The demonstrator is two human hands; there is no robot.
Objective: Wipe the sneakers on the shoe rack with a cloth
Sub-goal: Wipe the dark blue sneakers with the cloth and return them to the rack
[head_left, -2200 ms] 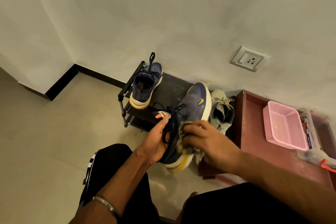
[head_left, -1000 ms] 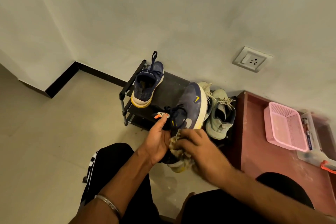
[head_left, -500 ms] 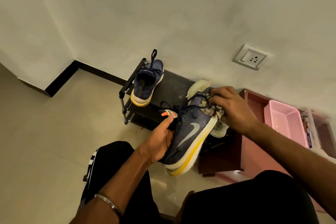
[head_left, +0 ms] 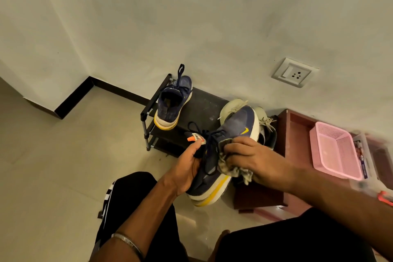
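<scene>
A navy sneaker (head_left: 236, 132) with a yellow-striped sole is held in front of the shoe rack (head_left: 204, 104), gripped at its tongue by the left hand (head_left: 187, 168). A crumpled cloth (head_left: 231, 168) is clamped in the curled fingers of the right hand (head_left: 255, 159) and pressed against the sneaker's side. Its navy mate (head_left: 172, 104) is seen standing on the rack's top shelf, with pale sneakers (head_left: 263, 121) just beside.
</scene>
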